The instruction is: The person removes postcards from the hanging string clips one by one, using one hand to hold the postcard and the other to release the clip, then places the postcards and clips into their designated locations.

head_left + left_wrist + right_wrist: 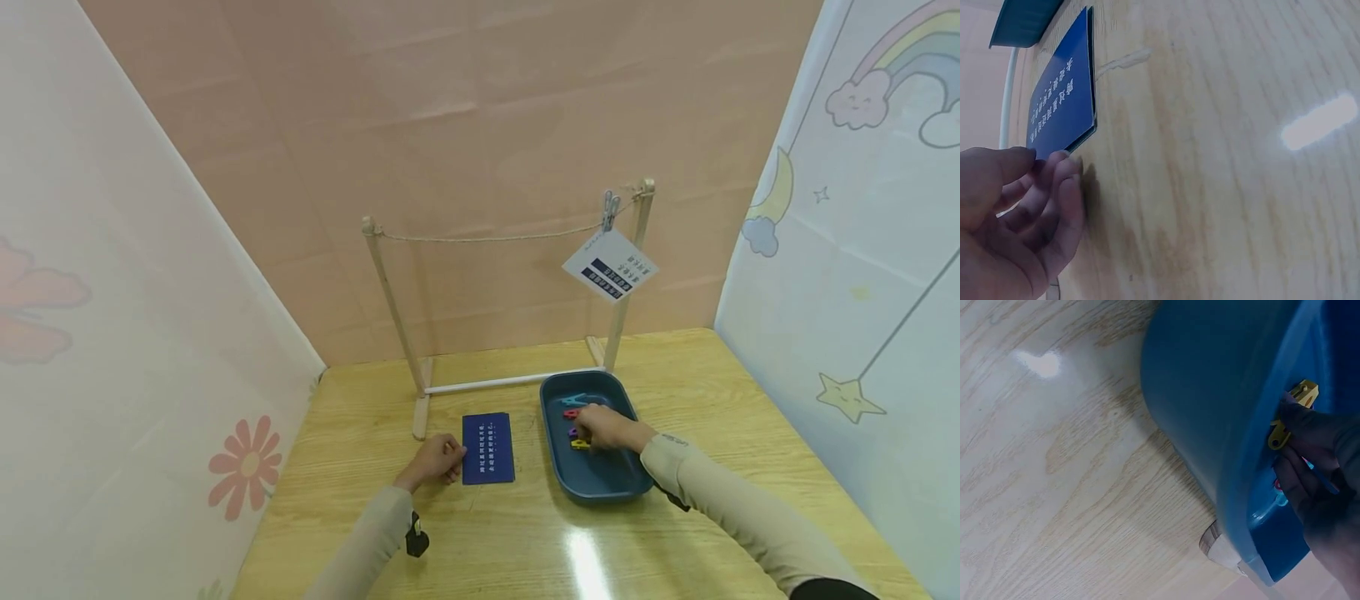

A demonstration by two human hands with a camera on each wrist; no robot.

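A blue card [487, 448] with white writing lies on the table, seemingly on top of another. Beside its left edge rests my left hand [437, 460], its loosely bent fingers [1067, 187] at the card's edge; no grip on it shows. My right hand [604, 427] reaches into a dark blue tray [600, 490]. There its thumb lies across a yellow clothespin [1279, 434], which it seems to pinch; the fingers hide part of it. Around that hand lie a red clothespin [572, 413], a purple clothespin [573, 432] and a light blue clothespin [573, 400].
Behind the card and tray stands a wooden frame [393, 308] with a string [487, 239] between its posts. A grey clothespin [609, 212] holds a white printed card [611, 265] at the string's right end. A white bar [510, 382] joins the posts low down.
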